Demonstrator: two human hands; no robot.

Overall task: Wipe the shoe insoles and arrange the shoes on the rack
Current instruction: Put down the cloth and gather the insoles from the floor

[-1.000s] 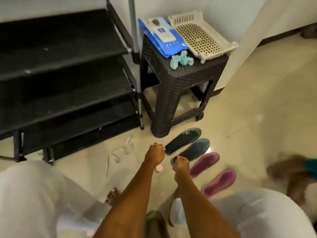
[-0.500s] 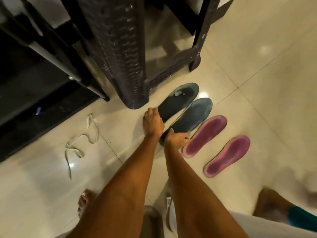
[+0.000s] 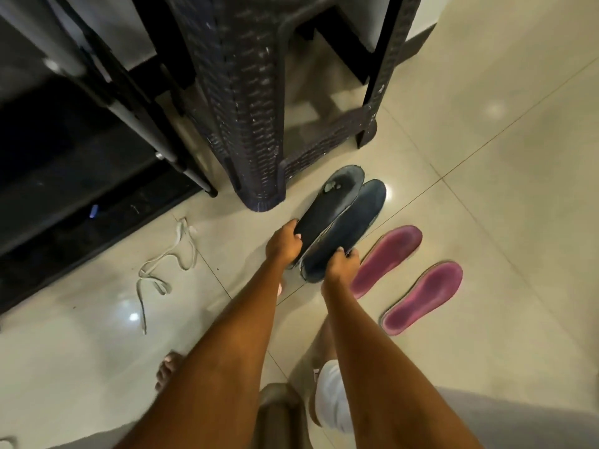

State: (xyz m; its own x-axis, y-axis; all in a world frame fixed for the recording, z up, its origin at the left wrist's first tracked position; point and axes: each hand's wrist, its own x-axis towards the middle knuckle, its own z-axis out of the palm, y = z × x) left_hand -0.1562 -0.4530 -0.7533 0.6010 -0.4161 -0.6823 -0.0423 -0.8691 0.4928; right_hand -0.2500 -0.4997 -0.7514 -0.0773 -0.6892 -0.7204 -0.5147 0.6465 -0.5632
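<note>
Since half a second ago both dark insoles have come off the floor by their heels: left hand [image 3: 283, 244] grips the black insole [image 3: 327, 209], right hand [image 3: 342, 264] grips the blue insole [image 3: 350, 228], beside two pink insoles [image 3: 387, 257]. No readable writing.

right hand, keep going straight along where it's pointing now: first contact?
Probably nothing new: the right hand already grips the heel of the dark blue insole. Beyond its toe lies bare tiled floor, though depth is uncertain.
</note>
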